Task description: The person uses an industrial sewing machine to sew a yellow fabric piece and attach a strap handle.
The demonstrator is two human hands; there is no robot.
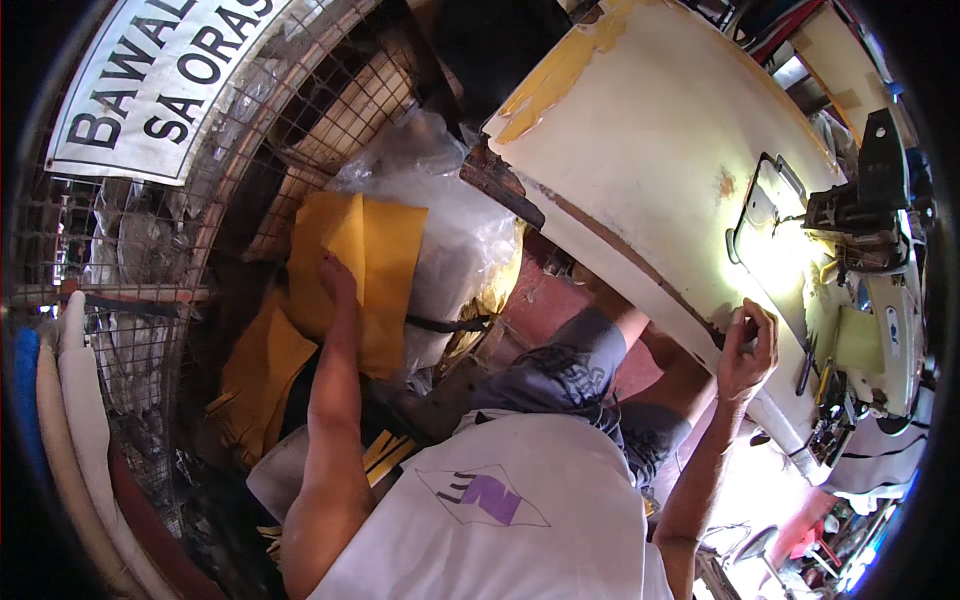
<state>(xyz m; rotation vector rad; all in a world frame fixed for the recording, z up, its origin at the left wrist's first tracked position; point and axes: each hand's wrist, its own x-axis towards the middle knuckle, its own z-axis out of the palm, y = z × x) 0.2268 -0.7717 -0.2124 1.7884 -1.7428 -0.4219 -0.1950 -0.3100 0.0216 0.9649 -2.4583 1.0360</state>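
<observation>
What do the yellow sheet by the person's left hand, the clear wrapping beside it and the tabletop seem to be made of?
Yellow sheet: perhaps leather or felt; matte, with a soft bend. Clear wrapping: likely plastic film; shiny, wrinkled, see-through. Tabletop: possibly wood under a smooth, pale coating; its dark corner looks splintered.

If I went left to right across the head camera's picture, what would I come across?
Long blue strip → long off-white strip → large mustard-yellow sheet → dark grey fabric shorts → right hand → pale yellow-green square piece.
</observation>
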